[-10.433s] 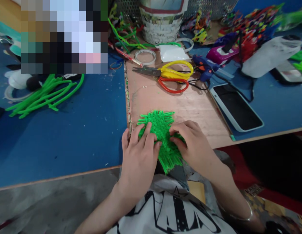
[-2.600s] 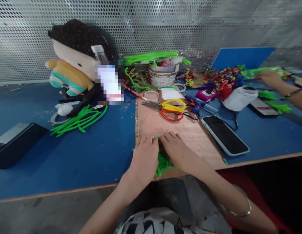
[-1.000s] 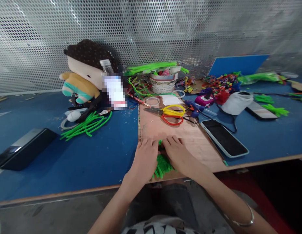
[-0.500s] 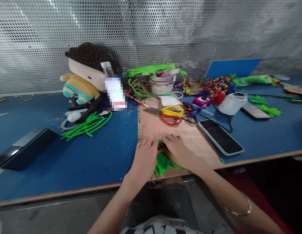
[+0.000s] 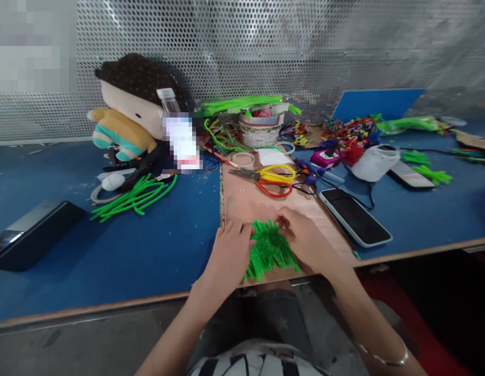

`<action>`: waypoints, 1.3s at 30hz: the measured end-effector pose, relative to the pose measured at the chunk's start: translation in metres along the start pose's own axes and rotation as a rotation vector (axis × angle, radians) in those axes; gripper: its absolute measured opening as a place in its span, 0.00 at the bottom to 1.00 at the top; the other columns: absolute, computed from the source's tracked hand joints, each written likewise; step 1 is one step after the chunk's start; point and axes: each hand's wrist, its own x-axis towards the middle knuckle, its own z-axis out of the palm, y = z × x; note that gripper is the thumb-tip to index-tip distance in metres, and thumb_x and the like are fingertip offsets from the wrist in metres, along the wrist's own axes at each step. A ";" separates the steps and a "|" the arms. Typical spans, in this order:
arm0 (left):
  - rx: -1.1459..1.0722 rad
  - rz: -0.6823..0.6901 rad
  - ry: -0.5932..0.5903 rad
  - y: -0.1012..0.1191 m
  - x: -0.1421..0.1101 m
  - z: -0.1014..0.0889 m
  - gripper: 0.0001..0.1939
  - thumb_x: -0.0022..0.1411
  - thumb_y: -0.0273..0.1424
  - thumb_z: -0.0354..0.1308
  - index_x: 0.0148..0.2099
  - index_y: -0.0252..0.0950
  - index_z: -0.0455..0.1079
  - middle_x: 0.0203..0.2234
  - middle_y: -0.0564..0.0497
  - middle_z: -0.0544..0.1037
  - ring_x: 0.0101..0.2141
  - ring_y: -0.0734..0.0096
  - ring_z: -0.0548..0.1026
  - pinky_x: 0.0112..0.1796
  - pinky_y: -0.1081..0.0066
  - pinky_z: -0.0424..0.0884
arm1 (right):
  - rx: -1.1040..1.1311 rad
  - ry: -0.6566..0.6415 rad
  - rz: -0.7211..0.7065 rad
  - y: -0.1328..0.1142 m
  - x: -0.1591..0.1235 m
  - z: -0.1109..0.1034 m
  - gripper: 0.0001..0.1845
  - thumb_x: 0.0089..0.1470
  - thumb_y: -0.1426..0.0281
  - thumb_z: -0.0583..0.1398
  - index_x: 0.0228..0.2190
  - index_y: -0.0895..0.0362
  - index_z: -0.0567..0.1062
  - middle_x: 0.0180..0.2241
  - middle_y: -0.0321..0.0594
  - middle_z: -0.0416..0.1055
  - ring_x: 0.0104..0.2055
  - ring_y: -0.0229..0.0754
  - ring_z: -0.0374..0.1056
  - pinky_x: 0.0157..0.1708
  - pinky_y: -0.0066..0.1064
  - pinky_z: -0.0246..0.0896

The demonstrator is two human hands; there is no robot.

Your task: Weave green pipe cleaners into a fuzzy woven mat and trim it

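A mat-like row of bright green pipe cleaners (image 5: 268, 250) lies on the brown board at the table's front edge. Its strands run toward me, side by side. At its left edge my left hand (image 5: 232, 248) is closed, thumb and fingertips gripping the outer strands. My right hand (image 5: 300, 235) pinches the upper right edge of the row, fingers curled; the exact grip is partly hidden. Beyond both hands, scissors (image 5: 265, 177) with yellow and red handles lie on the board (image 5: 242, 203).
A phone (image 5: 355, 216) lies to the right, near a glue gun (image 5: 310, 169). Loose green pipe cleaners (image 5: 136, 198), a plush doll (image 5: 125, 109) and a dark box-like device (image 5: 36, 235) are on the left. A white basket (image 5: 261, 130) stands at the back.
My right hand has moved right, away from my left hand, uncovering the middle of the green row. My left hand stays at the left edge. The view has shifted slightly.
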 end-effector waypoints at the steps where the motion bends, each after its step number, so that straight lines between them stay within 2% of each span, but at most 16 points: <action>1: -0.009 -0.002 0.006 -0.001 -0.002 0.001 0.07 0.63 0.26 0.49 0.44 0.34 0.65 0.40 0.47 0.71 0.43 0.59 0.69 0.41 0.59 0.64 | 0.047 0.000 0.008 0.001 -0.001 0.000 0.13 0.44 0.85 0.52 0.31 0.57 0.65 0.32 0.39 0.68 0.36 0.39 0.63 0.35 0.30 0.55; 3: -0.023 0.003 0.007 -0.002 -0.006 0.002 0.10 0.63 0.25 0.49 0.46 0.35 0.66 0.42 0.46 0.71 0.44 0.59 0.68 0.42 0.59 0.65 | 0.112 -0.015 0.011 0.003 -0.001 0.002 0.14 0.43 0.85 0.53 0.31 0.57 0.64 0.31 0.37 0.68 0.35 0.38 0.63 0.34 0.28 0.55; 9: -0.040 0.192 -0.006 -0.009 -0.022 0.000 0.18 0.64 0.22 0.44 0.54 0.37 0.65 0.50 0.47 0.70 0.50 0.63 0.66 0.49 0.61 0.65 | 0.077 -0.066 -0.051 0.002 -0.001 0.015 0.15 0.45 0.85 0.51 0.34 0.57 0.64 0.31 0.38 0.66 0.35 0.39 0.61 0.34 0.29 0.53; 15: 0.047 0.153 -0.105 -0.001 -0.019 -0.011 0.18 0.63 0.22 0.47 0.53 0.38 0.66 0.50 0.46 0.71 0.50 0.60 0.68 0.47 0.60 0.69 | -0.087 -0.145 -0.098 0.001 0.001 0.016 0.17 0.45 0.85 0.48 0.36 0.58 0.65 0.35 0.43 0.68 0.37 0.43 0.61 0.35 0.32 0.51; 18: 0.079 0.118 -0.186 0.005 -0.014 -0.016 0.16 0.62 0.23 0.49 0.51 0.38 0.67 0.48 0.46 0.72 0.49 0.58 0.69 0.44 0.60 0.71 | -0.079 -0.187 -0.134 0.005 0.003 0.016 0.19 0.45 0.85 0.47 0.38 0.58 0.65 0.37 0.43 0.68 0.39 0.42 0.61 0.37 0.32 0.52; 21: 0.077 0.089 -0.190 0.008 -0.011 -0.018 0.14 0.63 0.26 0.49 0.50 0.38 0.69 0.46 0.46 0.73 0.47 0.59 0.70 0.43 0.62 0.72 | -0.033 -0.210 -0.136 0.009 0.004 0.017 0.19 0.46 0.85 0.47 0.38 0.57 0.65 0.36 0.41 0.68 0.38 0.42 0.61 0.38 0.33 0.52; 24: 0.062 0.092 -0.157 0.006 -0.012 -0.016 0.14 0.64 0.27 0.48 0.49 0.39 0.69 0.46 0.46 0.73 0.47 0.60 0.70 0.43 0.62 0.72 | -0.003 -0.169 -0.119 0.010 0.004 0.018 0.18 0.46 0.85 0.48 0.36 0.57 0.66 0.34 0.40 0.69 0.37 0.41 0.61 0.39 0.33 0.51; 28: 0.041 0.114 -0.105 0.003 -0.014 -0.012 0.14 0.64 0.28 0.48 0.50 0.40 0.68 0.46 0.47 0.73 0.47 0.60 0.70 0.44 0.62 0.72 | -0.039 0.022 -0.087 0.009 -0.002 0.021 0.12 0.49 0.83 0.50 0.30 0.57 0.67 0.30 0.39 0.70 0.35 0.41 0.63 0.38 0.33 0.52; 30: 0.039 0.114 -0.102 0.002 -0.014 -0.011 0.14 0.64 0.28 0.49 0.50 0.40 0.68 0.46 0.47 0.73 0.47 0.60 0.70 0.44 0.62 0.72 | -0.077 0.079 -0.072 0.009 -0.005 0.022 0.10 0.50 0.81 0.51 0.29 0.56 0.67 0.30 0.39 0.71 0.34 0.41 0.63 0.38 0.34 0.52; 39: 0.029 0.078 -0.181 0.006 -0.013 -0.017 0.15 0.64 0.28 0.48 0.52 0.39 0.67 0.47 0.47 0.72 0.48 0.60 0.69 0.43 0.61 0.72 | -0.138 0.006 -0.079 0.010 -0.003 0.025 0.10 0.50 0.82 0.51 0.29 0.56 0.67 0.29 0.40 0.71 0.34 0.43 0.61 0.36 0.34 0.52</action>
